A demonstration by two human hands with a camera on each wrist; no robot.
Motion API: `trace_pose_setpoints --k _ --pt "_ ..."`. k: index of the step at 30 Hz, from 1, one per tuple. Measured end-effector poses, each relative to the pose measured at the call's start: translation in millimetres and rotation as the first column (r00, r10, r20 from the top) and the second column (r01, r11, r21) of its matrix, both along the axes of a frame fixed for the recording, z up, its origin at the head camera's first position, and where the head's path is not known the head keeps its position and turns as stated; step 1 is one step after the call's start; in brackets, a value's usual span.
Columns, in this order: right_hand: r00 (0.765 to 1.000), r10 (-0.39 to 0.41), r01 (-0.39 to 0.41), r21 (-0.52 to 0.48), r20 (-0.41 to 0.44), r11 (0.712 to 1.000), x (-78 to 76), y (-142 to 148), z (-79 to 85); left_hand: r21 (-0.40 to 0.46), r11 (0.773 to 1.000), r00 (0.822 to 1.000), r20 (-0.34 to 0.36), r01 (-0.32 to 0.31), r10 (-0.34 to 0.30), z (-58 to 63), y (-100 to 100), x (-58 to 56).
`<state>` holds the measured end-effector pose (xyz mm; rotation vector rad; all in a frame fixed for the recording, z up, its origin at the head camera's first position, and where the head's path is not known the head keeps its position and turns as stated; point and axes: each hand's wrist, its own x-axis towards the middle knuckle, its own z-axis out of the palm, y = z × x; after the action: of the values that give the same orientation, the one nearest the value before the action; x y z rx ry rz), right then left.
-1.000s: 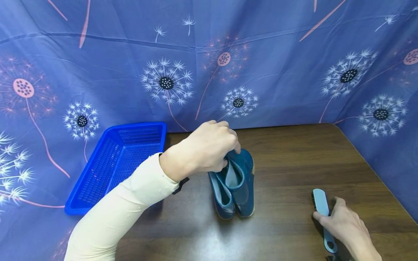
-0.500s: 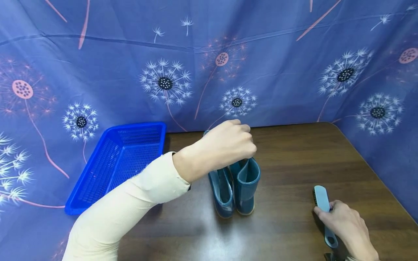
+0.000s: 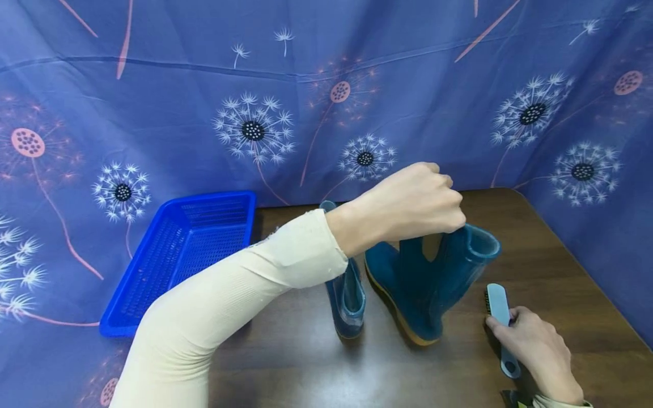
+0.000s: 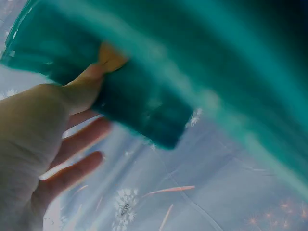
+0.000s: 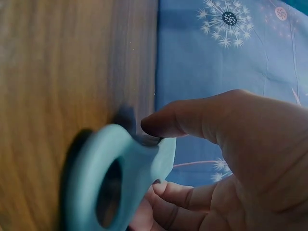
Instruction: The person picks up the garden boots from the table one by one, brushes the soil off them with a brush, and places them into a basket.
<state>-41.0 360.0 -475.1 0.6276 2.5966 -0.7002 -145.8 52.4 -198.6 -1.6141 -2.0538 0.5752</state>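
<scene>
My left hand [image 3: 413,201] grips the upper rim of a teal rain boot [image 3: 451,283], which has a tan sole and a cut-out near its top. That boot leans, its toe toward the back left; whether its sole touches the table I cannot tell. In the left wrist view the thumb lies by the cut-out of the boot [image 4: 144,106]. The second boot [image 3: 349,303] stands just to the left, partly behind my forearm. At the right, my right hand [image 3: 541,348] pinches a light blue brush [image 3: 500,303], whose looped handle [image 5: 86,178] shows in the right wrist view.
A blue plastic basket [image 3: 176,260] sits at the left of the brown wooden table [image 3: 306,362]. Blue dandelion-print cloth [image 3: 306,124] hangs behind the table and along its right side. A small dark object [image 3: 510,398] lies at the bottom right edge.
My left hand has moved right and up, drawing one boot away from the other and tilting it. The right hand keeps its hold on the brush, almost in the same place.
</scene>
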Motion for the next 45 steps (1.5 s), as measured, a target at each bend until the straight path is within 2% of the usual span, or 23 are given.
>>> trace_pose_setpoints --k 2,4,7,8,10,12,15,17,20,23,25,27,28,32,34,36,40,45 --pt "1.0 0.007 -0.007 -0.009 0.009 1.0 -0.5 -1 0.0 0.046 0.997 0.997 -0.059 0.056 -0.054 -1.7 2 -4.6" --pt "1.0 0.013 -0.013 -0.018 0.015 1.0 -0.2 -1 -0.1 0.113 0.985 0.985 -0.131 0.127 -0.112 -6.4 2 -11.2" --pt "1.0 0.003 -0.003 -0.013 0.017 1.0 1.0 0 -0.4 0.193 0.957 0.962 -0.209 0.217 -0.175 -19.4 -5 -18.8" --pt "1.0 -0.001 0.001 -0.011 0.016 1.0 1.5 1 -0.6 0.197 0.953 0.959 -0.214 0.23 -0.187 -24.9 -8 -20.0" --pt "1.0 -0.009 0.009 -0.004 0.013 1.0 2.8 1 -1.7 0.159 0.961 0.963 -0.183 0.227 -0.197 -36.6 -16 -19.7" --pt "1.0 -0.019 0.019 0.0 0.011 1.0 2.9 0 -1.8 0.091 0.978 0.977 -0.117 0.188 -0.177 -48.0 -26 -16.7" --pt "1.0 -0.004 0.004 -0.009 0.0 1.0 3.5 -2 0.2 -0.004 0.995 0.995 0.008 0.101 -0.101 -57.8 -44 -11.8" --pt "1.0 0.007 -0.007 -0.013 -0.014 1.0 3.9 -2 2.9 -0.031 0.998 0.996 0.07 0.047 -0.045 -60.6 -59 -9.8" --pt "0.999 0.022 -0.023 -0.015 -0.03 1.0 5.3 -3 6.0 -0.014 1.0 0.991 0.131 0.006 -0.004 -66.2 -84 -9.0" --pt "0.998 0.013 -0.013 -0.006 -0.061 1.0 4.6 -5 8.2 0.05 0.999 0.987 0.159 0.002 -0.01 -80.2 -110 -9.8" --pt "0.992 -0.001 0.002 0.012 -0.123 1.0 3.1 -9 9.4 0.1 0.995 0.987 0.161 0.003 -0.019 -91.4 -127 -9.8" --pt "0.974 -0.004 0.013 0.036 -0.227 0.999 2.0 -13 10.1 0.144 0.99 0.985 0.173 -0.002 -0.023 -102.5 -142 -9.2" --pt "0.958 -0.003 0.017 0.048 -0.288 0.999 1.0 -16 10.9 0.163 0.987 0.983 0.18 -0.007 -0.023 -107.3 -149 -8.5" --pt "0.872 0.026 -0.003 0.048 -0.49 0.999 -1.3 -35 15.9 0.224 0.974 0.979 0.205 -0.036 -0.011 -122.9 -171 -4.5" --pt "0.832 0.033 -0.018 0.032 -0.553 0.999 -2.4 -48 20.6 0.244 0.969 0.979 0.205 -0.046 -0.005 -130.0 -179 -2.4" --pt "0.797 0.041 -0.034 0.024 -0.602 0.999 -2.7 -63 25.6 0.267 0.962 0.978 0.208 -0.054 -0.003 -137.6 -186 -0.9" --pt "0.749 0.074 -0.077 0.024 -0.659 0.997 -4.9 -94 36.9 0.323 0.945 0.977 0.214 -0.059 -0.012 -152.8 -199 2.0" --pt "0.714 0.119 -0.144 0.021 -0.69 0.989 -7.7 -130 50.6 0.357 0.931 0.974 0.228 -0.078 -0.006 -165.2 -217 6.3"
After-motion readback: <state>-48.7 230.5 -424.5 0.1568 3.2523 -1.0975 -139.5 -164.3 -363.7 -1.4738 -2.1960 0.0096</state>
